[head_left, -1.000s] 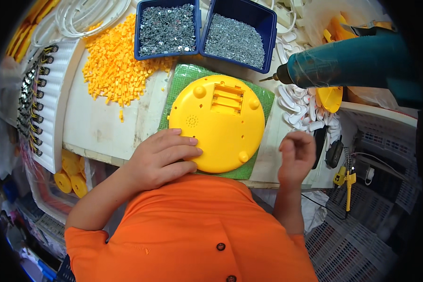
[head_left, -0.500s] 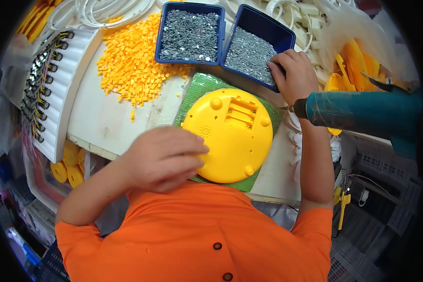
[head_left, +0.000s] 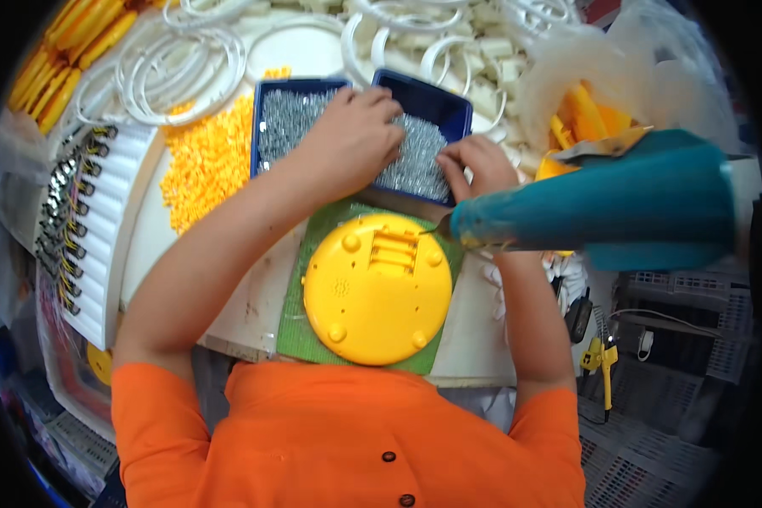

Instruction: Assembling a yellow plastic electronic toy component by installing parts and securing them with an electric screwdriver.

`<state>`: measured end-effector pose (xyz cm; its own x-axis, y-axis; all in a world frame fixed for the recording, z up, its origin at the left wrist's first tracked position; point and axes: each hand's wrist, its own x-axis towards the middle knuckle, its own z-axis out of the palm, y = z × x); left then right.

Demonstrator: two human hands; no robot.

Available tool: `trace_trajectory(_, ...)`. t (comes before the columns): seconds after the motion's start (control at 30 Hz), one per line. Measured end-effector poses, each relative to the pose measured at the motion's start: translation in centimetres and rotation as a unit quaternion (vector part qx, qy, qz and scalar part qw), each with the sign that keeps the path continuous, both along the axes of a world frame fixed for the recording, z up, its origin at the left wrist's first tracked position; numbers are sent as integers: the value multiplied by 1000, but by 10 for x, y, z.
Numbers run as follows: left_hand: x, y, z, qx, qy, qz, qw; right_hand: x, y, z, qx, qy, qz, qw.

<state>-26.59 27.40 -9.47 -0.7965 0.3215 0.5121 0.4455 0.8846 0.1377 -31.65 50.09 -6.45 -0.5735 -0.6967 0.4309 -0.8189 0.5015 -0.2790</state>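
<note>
A round yellow plastic casing (head_left: 372, 313) lies underside up on a green mat (head_left: 295, 326), with an uncovered battery compartment near its far edge. Beyond it stand two blue bins. Small round metal parts fill the left bin (head_left: 256, 140); fine silvery screws (head_left: 422, 161) fill the right bin (head_left: 470, 114). My left hand (head_left: 356, 140) reaches across both bins, its fingers curled at the screws. At the right bin's near right side, my right hand (head_left: 480, 167) has thumb and forefinger drawn together. Whatever either hand pinches is too small to make out.
A teal power screwdriver (head_left: 593, 203) juts in from the right, its bit by the casing. Small yellow pieces (head_left: 203, 161) are heaped on the left, beside a white ridged tray (head_left: 114, 229) with wired parts. White rings (head_left: 182, 76) lie behind; yellow parts (head_left: 588, 114) sit in plastic at right.
My left hand has gone from the casing's left edge up to the screw bin. My right hand stays at that bin. The whole view has shifted, so the casing appears lower.
</note>
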Motion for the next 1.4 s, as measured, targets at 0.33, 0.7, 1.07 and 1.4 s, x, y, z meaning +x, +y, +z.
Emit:
trace_trajectory(0.33, 7, 2, -1, 86, -74, -34, 993, 11, 12, -16, -92, -44, -25, 995)
trace_trajectory(0.7, 53, -33, -8, 300, -174, 68, 935, 92, 83, 11, -187, -117, -108, 969)
trace_trajectory(1.07, 97, -9, 9, 261, -265, 96, 923, 155, 85, -33, -279, -208, -158, 924)
trace_trajectory(1.4, 40, 11, 40, 565, -335, -85, 750, 44, 27, 32, -343, -248, -37, 905)
